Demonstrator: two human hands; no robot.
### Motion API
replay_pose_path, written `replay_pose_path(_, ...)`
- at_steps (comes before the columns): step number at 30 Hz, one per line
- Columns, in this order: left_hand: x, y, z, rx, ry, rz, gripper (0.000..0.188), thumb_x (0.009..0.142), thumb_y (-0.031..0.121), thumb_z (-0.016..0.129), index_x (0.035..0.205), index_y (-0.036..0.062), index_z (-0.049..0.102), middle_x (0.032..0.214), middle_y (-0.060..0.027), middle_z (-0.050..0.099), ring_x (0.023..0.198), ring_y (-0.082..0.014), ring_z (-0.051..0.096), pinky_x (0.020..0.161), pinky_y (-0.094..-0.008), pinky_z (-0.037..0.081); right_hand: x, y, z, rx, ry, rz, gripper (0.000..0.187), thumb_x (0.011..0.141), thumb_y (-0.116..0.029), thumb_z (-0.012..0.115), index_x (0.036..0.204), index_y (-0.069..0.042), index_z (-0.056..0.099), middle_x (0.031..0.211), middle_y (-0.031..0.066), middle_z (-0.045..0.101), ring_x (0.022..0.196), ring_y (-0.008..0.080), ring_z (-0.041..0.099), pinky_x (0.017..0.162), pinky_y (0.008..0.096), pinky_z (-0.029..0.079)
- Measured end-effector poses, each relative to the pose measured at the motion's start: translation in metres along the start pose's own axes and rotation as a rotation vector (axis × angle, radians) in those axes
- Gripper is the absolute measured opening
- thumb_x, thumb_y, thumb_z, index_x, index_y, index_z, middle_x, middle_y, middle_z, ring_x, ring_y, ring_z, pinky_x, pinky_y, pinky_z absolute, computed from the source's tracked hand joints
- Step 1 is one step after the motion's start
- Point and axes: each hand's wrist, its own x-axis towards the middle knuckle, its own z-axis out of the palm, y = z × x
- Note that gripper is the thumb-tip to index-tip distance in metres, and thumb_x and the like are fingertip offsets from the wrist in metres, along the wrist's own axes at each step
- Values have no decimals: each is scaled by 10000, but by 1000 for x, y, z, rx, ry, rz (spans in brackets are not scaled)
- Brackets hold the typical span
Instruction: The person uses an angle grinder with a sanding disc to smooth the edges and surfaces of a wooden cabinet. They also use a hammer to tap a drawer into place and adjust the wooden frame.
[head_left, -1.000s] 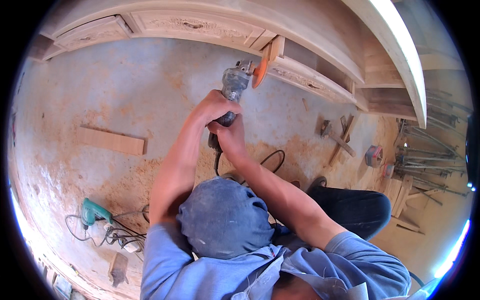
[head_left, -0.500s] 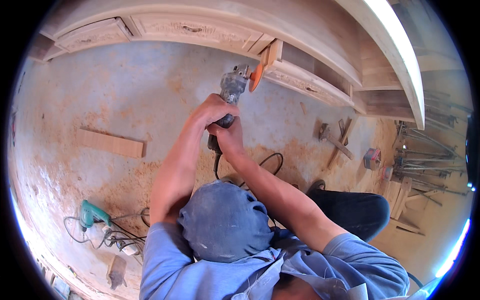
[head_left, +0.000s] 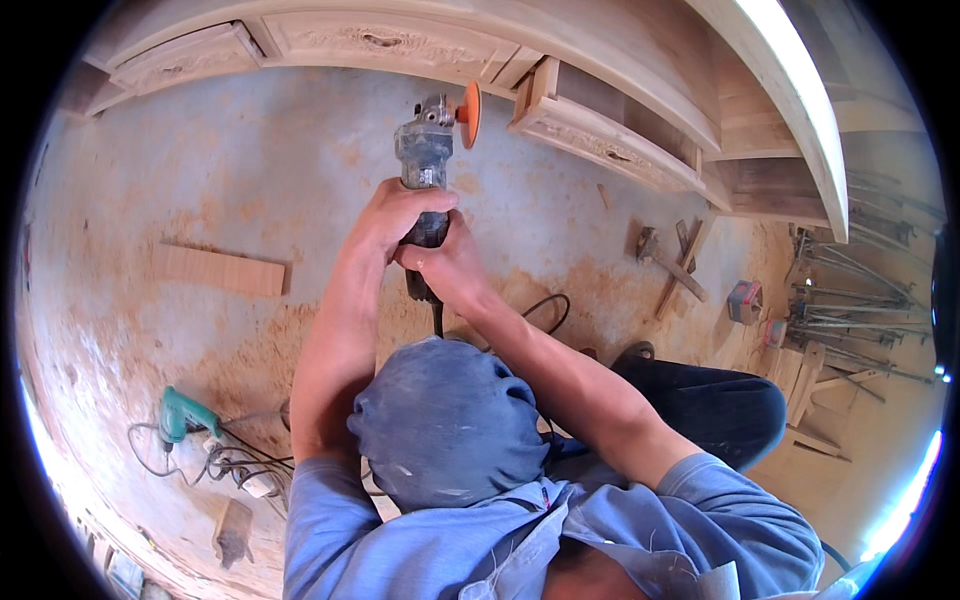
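Observation:
Both of my hands grip an angle grinder (head_left: 424, 160) with a grey, dusty body and an orange disc (head_left: 470, 115) at its far end. My left hand (head_left: 392, 212) wraps the body from the left, just behind the gear head. Lower on the handle, my right hand (head_left: 447, 262) closes round it from the right. The disc stands apart from the pulled-out drawer (head_left: 610, 150), a pale wooden one with a carved front, to its right. A black cord (head_left: 437, 320) runs from the grinder's rear toward my knee.
A pale wooden cabinet (head_left: 620, 70) curves along the far side, with a closed carved drawer (head_left: 390, 42). On the floor lie a board (head_left: 220, 270), a green power drill (head_left: 185, 414) with tangled cords, a hammer (head_left: 672, 268) and a small box (head_left: 744, 301). Metal clamps (head_left: 850, 300) crowd the right.
The grinder has moved left and slightly farther away in both hands. Its disc, which was against or close to the open drawer's left corner, is now apart from it.

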Motion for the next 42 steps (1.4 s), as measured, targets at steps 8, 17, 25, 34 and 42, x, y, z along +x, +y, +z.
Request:
replay_pose_path(8, 22, -15, 0, -57, -56, -74, 310, 779, 238, 813, 904, -25, 709, 808, -98, 690, 686, -174, 648, 614, -346, 521, 21, 32, 2, 132, 49, -37, 277, 688, 8, 711, 950, -12, 623, 792, 29, 633, 717, 137, 614, 629, 307, 481)
replay_pose_path(17, 57, -8, 10, 186, -94, -86, 389, 731, 295, 829, 919, -30, 729, 817, -91, 692, 697, -176, 638, 635, -351, 517, 41, 43, -5, 169, 145, -29, 289, 694, 11, 709, 967, -13, 620, 845, 37, 652, 743, 151, 627, 650, 316, 489)
replay_pose_path(25, 53, 6, 12, 308, -172, -59, 364, 729, 286, 818, 908, -8, 699, 809, -58, 663, 714, -161, 618, 663, -333, 506, 37, 44, -1, 153, 210, -44, 431, 694, 4, 713, 1091, 7, 546, 891, 52, 632, 750, 156, 622, 653, 314, 494)
replay_pose_path(34, -18, 24, 24, -180, -285, 94, 656, 889, 513, 675, 1215, -51, 601, 1038, -181, 705, 929, -273, 693, 843, -382, 561, -22, -34, -6, 176, 173, -179, 587, 689, -41, 773, 1200, 14, 490, 957, 63, 608, 817, 146, 617, 724, 303, 527)
replay_pose_path(42, -48, -43, 20, -1020, -619, 304, 984, 914, 791, 428, 1421, -52, 463, 1187, -299, 662, 1164, -513, 601, 974, -586, 521, -41, -25, -45, 631, -709, 256, 618, 608, -176, 778, 1155, 23, 569, 880, 162, 676, 704, 265, 677, 668, 350, 566)
